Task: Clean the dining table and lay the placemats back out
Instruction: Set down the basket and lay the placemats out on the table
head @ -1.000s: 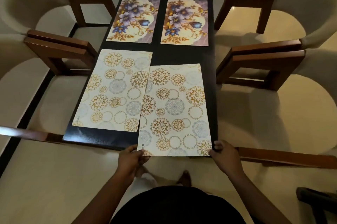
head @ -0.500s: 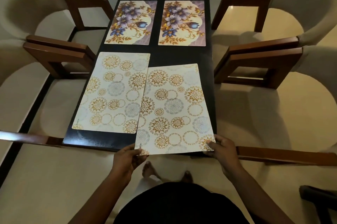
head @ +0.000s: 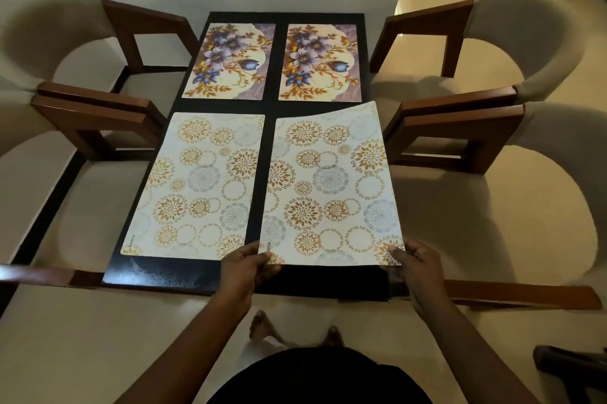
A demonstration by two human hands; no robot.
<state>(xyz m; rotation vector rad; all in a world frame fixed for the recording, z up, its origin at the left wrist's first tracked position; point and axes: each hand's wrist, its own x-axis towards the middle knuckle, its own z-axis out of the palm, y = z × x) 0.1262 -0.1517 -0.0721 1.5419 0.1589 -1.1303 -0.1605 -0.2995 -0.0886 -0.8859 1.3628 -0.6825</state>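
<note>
Pinching the two near corners of the right medallion placemat (head: 328, 187), the fingers (head: 395, 252) are curling round its edge. The left hand (head: 244, 267) is gripping the near left corner with the thumb on top and the other fingers tucked beneath, and the right hand (head: 415, 267) is doing the same at the near right corner. Neither hand is holding anything else.

The sheet is lying mostly over the dark counter (head: 170, 272), but it is not sitting flat. Its far right corner is curling upward, close to the right floral placemat (head: 320, 62) beyond it. Its right edge is appearing to reach past the counter's side, though with the sheet lifted I cannot tell for certain.

Just beside it, across a narrow dark strip, the left medallion placemat (head: 197, 187) is lying flat, and the left floral placemat (head: 230, 60) is lying flat at the far end. Wooden chairs (head: 460, 141) are standing along both long sides.

Judging from this, the person is laying out the last of four placemats, with the wiping apparently done. The next move is calling for a small correction more than a carry:
- easing the sheet inward so it sits wholly on the counter;
- squaring its near edge with its neighbour's while minding the gap between them;
- lowering the raised far corner;
- letting go and pressing the sheet flat.
</note>
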